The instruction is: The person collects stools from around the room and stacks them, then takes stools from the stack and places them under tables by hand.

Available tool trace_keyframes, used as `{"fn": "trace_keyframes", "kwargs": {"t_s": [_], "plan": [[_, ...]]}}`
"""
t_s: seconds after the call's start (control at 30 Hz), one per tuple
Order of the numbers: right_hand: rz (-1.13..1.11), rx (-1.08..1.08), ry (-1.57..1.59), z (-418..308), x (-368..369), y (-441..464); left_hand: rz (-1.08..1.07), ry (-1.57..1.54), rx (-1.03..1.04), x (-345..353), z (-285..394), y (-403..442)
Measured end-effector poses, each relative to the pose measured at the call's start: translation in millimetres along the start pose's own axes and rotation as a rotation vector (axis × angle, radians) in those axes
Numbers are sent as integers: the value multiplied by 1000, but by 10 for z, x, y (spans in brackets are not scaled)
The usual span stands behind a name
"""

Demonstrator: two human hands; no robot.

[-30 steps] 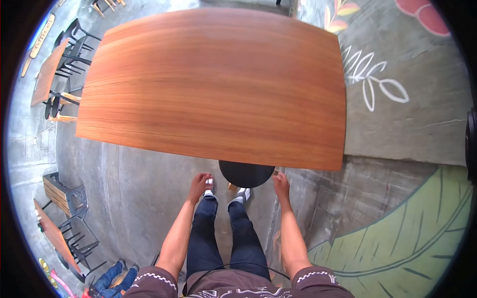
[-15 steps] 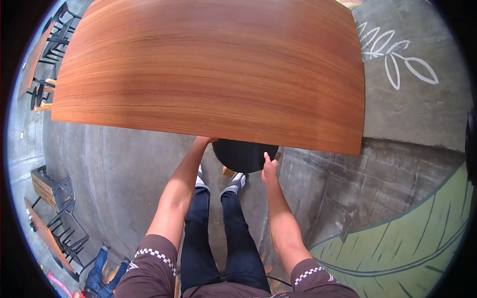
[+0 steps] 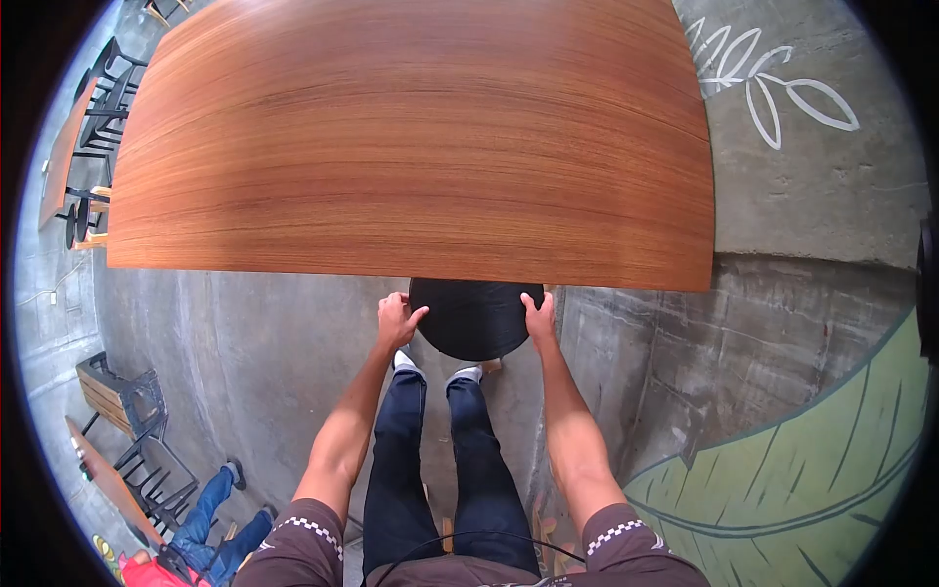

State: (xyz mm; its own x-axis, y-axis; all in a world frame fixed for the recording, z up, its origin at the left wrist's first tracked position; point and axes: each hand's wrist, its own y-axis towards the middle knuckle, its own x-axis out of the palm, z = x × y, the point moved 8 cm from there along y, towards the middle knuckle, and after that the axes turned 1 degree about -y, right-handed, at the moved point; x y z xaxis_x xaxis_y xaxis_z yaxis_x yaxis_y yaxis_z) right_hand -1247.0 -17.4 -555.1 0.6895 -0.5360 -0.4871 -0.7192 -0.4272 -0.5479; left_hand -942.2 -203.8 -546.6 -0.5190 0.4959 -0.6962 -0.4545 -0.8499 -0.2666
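Observation:
A stool with a round black seat (image 3: 476,323) sits partly beneath the near edge of a long wood-grain table (image 3: 411,166). The tabletop hides the far part of the seat. My left hand (image 3: 398,320) grips the seat's left rim, thumb on top and fingers curled at the side. On the opposite rim, my right hand (image 3: 539,318) holds on with its thumb over the seat edge. Most of the stool's legs are out of sight; a bit of pale wood shows below the seat by my feet.
A concrete wall (image 3: 812,205) with a white leaf drawing and a green painted leaf (image 3: 792,470) lies to the right. At left are another table (image 3: 67,157) with black chairs, a wooden crate-like box (image 3: 108,396), and a person in jeans (image 3: 210,519) at lower left.
The stool seat has come out farther from under the table, toward me. My left hand has shifted from under the table edge to the seat's visible left rim.

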Motion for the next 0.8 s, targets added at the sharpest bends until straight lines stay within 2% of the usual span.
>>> {"fn": "trace_keyframes", "kwargs": {"t_s": [0.1,0.13,0.17,0.27,0.4,0.47,0.6,0.67,0.8], "plan": [[58,-153,-77,-308,-23,128,24,-60,-82,49,-41,-185],[-57,-4,-181,-323,1,179,29,-74,-94,81,-48,-249],[-61,-4,-180,-327,4,287,16,-70,-105,113,-49,-313],[-52,-472,-481,-497,95,420,-24,-148,-154,212,8,-491],[-19,-514,-316,-422,56,553,2,-241,-139,323,134,-650],[-64,-454,-251,-334,28,570,0,-299,-201,369,109,-706],[-111,-501,-340,-300,-4,476,-11,-289,-179,354,169,-809],[-42,-373,-314,-210,-96,433,-11,-255,-183,329,198,-877],[-50,-329,-339,-256,-124,337,-54,-183,-153,359,195,-960]]}}
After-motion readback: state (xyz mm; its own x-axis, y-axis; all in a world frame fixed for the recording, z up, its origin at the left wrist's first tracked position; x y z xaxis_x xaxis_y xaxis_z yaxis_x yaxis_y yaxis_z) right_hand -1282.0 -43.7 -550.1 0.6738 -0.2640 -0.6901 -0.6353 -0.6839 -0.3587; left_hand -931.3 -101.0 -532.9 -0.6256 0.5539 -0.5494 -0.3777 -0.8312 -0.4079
